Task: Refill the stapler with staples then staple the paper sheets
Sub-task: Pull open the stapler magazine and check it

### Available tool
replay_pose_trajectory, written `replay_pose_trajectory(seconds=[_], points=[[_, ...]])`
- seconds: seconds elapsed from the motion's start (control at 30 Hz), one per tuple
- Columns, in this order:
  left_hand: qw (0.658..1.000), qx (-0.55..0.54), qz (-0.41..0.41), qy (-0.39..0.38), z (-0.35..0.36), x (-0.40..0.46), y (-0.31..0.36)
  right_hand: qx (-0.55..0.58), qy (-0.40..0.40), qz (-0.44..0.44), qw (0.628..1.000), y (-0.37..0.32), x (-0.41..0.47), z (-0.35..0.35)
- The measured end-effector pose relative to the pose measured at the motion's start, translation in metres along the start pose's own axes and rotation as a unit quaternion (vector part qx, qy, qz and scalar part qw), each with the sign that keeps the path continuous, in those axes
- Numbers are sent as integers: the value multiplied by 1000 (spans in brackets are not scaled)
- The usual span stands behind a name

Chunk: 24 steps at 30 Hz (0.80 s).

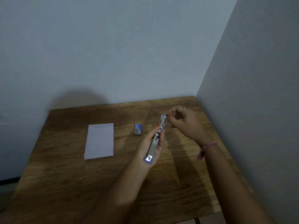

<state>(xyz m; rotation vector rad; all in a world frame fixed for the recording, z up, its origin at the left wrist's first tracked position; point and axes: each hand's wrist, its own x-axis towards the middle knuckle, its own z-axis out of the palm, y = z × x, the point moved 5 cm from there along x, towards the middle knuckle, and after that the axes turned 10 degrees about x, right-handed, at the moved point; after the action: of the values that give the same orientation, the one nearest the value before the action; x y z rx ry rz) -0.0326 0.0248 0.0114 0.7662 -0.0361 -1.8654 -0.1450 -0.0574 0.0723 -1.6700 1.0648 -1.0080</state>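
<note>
A metal stapler (155, 142) with a blue end lies lengthwise in my left hand (149, 147), held above the table with its far end pointing away from me. My right hand (184, 122) is at that far end, thumb and forefinger pinched on the stapler's top part or a thin strip there; I cannot tell which. A small staple box (138, 129) rests on the table just left of the stapler. A stack of white paper sheets (100, 140) lies flat further left.
The wooden table (64, 175) stands in a corner, with a wall behind it and another wall close along its right side. Its left edge drops to a dark floor.
</note>
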Motion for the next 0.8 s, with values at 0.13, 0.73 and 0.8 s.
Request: replay_pose_trajectory(seconds=[0.13, 0.73, 0.8], points=[[1000, 2, 1, 19, -4, -2, -5, -39, -3, 0, 999, 2, -2, 3], [998, 12, 8, 58, -20, -2, -19, -20, -68, 17, 997, 14, -19, 9], [999, 4, 5, 50, -19, -3, -19, -8, -75, 20, 997, 12, -20, 8]])
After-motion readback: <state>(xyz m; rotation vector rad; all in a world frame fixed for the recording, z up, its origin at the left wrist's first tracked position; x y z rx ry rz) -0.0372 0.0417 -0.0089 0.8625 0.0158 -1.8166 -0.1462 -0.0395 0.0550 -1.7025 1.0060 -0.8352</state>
